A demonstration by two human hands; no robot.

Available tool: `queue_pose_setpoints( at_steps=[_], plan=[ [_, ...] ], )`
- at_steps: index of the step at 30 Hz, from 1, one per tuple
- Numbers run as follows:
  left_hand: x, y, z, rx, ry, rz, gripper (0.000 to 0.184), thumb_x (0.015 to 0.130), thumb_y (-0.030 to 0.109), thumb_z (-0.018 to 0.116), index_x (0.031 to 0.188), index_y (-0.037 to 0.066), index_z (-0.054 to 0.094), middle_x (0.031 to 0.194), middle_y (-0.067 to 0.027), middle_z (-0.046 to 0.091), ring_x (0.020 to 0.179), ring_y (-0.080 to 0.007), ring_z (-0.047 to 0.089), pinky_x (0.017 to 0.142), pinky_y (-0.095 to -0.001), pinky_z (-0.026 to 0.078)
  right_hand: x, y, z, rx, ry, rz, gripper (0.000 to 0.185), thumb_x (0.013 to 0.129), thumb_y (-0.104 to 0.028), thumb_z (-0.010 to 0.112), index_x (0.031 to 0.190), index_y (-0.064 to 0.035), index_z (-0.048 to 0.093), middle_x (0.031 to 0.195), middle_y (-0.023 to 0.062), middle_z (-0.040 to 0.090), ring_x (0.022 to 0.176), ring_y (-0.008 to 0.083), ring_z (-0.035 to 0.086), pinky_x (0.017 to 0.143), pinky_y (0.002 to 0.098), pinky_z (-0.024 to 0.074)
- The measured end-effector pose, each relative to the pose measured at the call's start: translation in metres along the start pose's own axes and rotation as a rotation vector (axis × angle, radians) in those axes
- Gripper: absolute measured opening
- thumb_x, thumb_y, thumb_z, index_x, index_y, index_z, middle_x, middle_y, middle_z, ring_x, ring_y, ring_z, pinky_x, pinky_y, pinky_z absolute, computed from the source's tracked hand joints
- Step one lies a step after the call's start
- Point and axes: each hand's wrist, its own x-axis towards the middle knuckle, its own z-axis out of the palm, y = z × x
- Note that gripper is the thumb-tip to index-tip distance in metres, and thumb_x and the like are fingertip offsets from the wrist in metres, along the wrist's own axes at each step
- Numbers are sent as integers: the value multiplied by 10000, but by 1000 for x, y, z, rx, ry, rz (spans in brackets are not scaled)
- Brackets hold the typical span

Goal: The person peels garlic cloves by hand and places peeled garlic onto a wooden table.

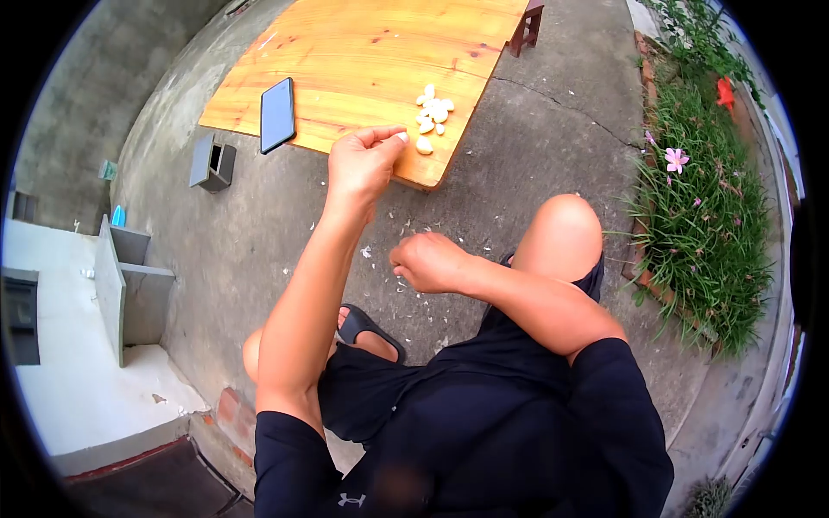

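Note:
Over the near edge of the wooden table (371, 52), my left hand (363, 168) is closed in a pinch, thumb against forefinger; whatever is between the fingertips is too small to name. Just right of it lie several pale cloves (439, 112) that look like peeled garlic, with one clove (424, 146) nearest my fingertips. My right hand (429, 262) hangs lower, above the ground in front of my lap, its fingers curled closed; what they hold, if anything, is hidden.
A dark phone (277, 115) lies at the table's near left edge. Pale scraps (366, 252) are scattered on the concrete below. A grey box-like object (213, 164) stands left of the table. Grass with pink flowers (676, 160) borders the right side.

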Motion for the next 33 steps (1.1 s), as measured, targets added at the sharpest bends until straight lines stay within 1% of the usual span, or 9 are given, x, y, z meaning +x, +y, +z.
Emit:
queue_pose_setpoints(
  at_steps=[9,12,14,15,16,19,24,30,33],
  plan=[
    [-2,3,-32,-285,-70,-82,311,1007,247,662,1220,20,650,661,61,449,484,-25,377,380,-208,243,0,-2,-6,135,250,-32,111,838,-100,634,837,-28,718,814,183,702,822,411,694,750,519,548],
    [-24,-19,-64,-668,-143,-235,319,1044,299,593,1169,10,643,746,13,562,530,-64,469,377,-207,295,1,4,-11,206,353,-74,116,794,-54,621,851,-31,720,802,162,699,770,388,693,708,497,551],
    [-40,-46,-75,-840,-135,-369,361,1065,321,536,1176,-11,621,883,-74,667,664,-149,632,439,-205,464,0,-1,-20,243,382,-47,125,782,-50,631,871,-33,717,799,146,695,733,362,686,673,470,550],
    [-48,-62,-82,-922,-213,-404,372,1070,297,519,1194,-44,602,1047,-176,690,886,-270,715,664,-265,618,-1,-9,-29,264,409,-15,123,785,-59,643,881,-34,715,797,138,692,715,346,681,655,454,548],
    [-59,-69,-79,-982,-185,-438,426,1078,312,488,1252,-69,567,1166,-230,656,1092,-321,681,905,-359,618,-1,-16,-38,282,433,14,123,788,-68,654,891,-34,713,795,129,689,697,331,675,636,438,546],
    [-81,-82,-76,-1159,-192,-462,528,1086,384,438,1352,-68,502,1266,-239,621,1218,-336,609,1025,-423,551,0,-25,-43,279,554,-62,124,805,-66,711,927,-44,715,758,86,635,639,237,656,587,352,528],
    [-93,-86,-72,-1207,-287,-447,572,1081,465,410,1349,-29,514,1264,-189,628,1163,-314,637,1025,-421,541,12,-34,-34,384,668,-224,247,781,-16,749,1025,-36,717,855,88,606,654,186,620,624,306,531],
    [-102,-88,-68,-1194,-285,-491,582,1093,452,369,1385,-31,513,1293,-188,628,1198,-305,626,1079,-457,501,16,-32,-40,190,472,-225,221,776,4,751,995,-18,728,889,103,611,706,207,640,643,320,542],
    [-107,-88,-66,-1229,-257,-488,508,1095,377,416,1384,-27,520,1267,-174,646,1137,-291,663,990,-429,566,14,-27,-40,200,395,-159,216,839,28,731,1052,-7,746,900,85,627,752,165,647,652,275,525]
  ],
)
